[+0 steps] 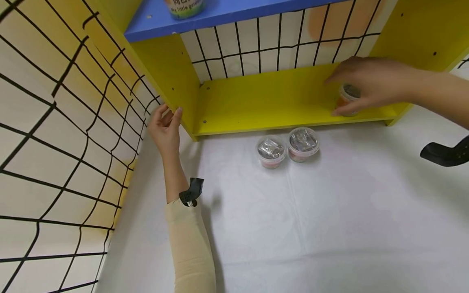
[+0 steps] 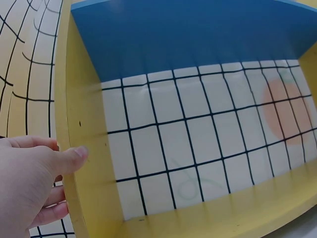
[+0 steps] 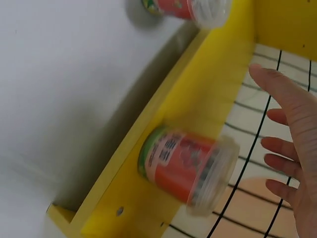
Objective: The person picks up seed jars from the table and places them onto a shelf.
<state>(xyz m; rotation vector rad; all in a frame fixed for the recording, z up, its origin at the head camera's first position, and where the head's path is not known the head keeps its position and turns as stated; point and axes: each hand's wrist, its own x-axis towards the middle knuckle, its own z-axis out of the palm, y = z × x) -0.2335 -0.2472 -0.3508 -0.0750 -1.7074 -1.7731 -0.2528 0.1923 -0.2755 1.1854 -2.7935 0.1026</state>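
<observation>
A small clear jar (image 1: 347, 93) with a red and green label stands at the right end of the yellow shelf board (image 1: 271, 97); in the right wrist view the jar (image 3: 185, 166) is blurred. My right hand (image 1: 370, 83) hovers over it, and the straight spread fingers (image 3: 292, 148) show a gap to the jar. My left hand (image 1: 166, 124) grips the front edge of the shelf unit's yellow left side panel (image 1: 172, 69). In the left wrist view the thumb (image 2: 79, 151) lies on the panel (image 2: 84, 188) with the other fingers behind it.
Two similar jars (image 1: 271, 151) (image 1: 303, 143) with foil packets under clear lids stand on the white table (image 1: 293, 228) just before the shelf. Another jar (image 1: 185, 8) sits on the blue upper shelf (image 1: 227, 14). A black wire grid (image 1: 55, 122) walls the left side.
</observation>
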